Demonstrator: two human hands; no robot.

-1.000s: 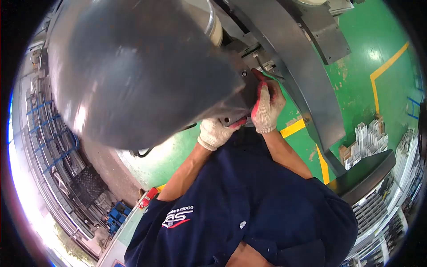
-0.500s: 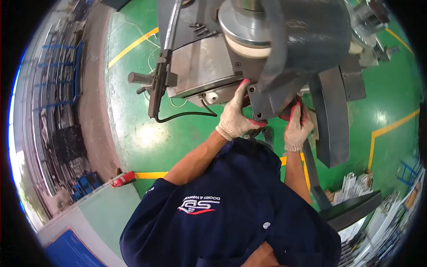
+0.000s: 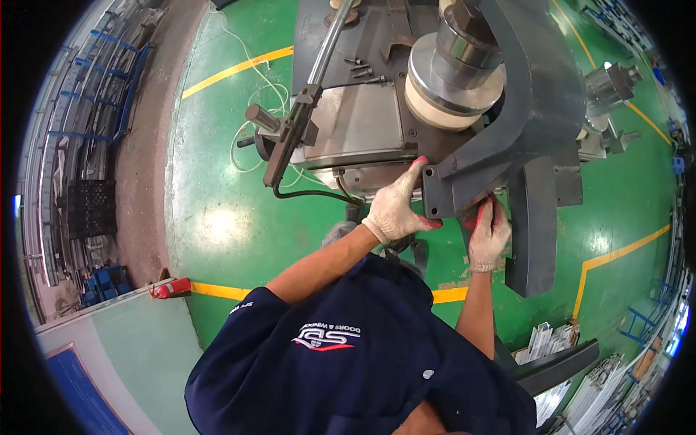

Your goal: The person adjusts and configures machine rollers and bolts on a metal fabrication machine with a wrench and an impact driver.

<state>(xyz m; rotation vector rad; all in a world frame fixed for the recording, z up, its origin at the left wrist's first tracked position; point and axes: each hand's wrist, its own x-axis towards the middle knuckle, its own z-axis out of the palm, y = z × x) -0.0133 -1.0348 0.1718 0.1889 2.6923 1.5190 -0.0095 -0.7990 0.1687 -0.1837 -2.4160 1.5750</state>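
Observation:
Both my hands wear knitted white gloves with red-coated fingers. My left hand (image 3: 396, 205) is spread around the left edge of a flat end plate, which has two holes, on a dark grey curved metal bracket (image 3: 518, 119). Its thumb and fingers lie above and below that edge. Under the bracket, my right hand (image 3: 489, 235) has its fingers curled up against the underside, with the fingertips partly hidden. Just behind the plate stands a machine with a shiny steel roller (image 3: 464, 72) over a cream-coloured ring (image 3: 438, 109).
Several black bolts (image 3: 362, 70) lie on the machine top. A steel rod with a dark clamp block (image 3: 293, 138) and black cable (image 3: 312, 194) stands at left. A dark grey beam (image 3: 533, 239) hangs at right. A fire extinguisher (image 3: 170, 288) lies beyond my left elbow.
My view has shifted, and the bracket now sits lower in it, turned so that the steel roller and cream ring show more fully. Both hands remain on the bracket.

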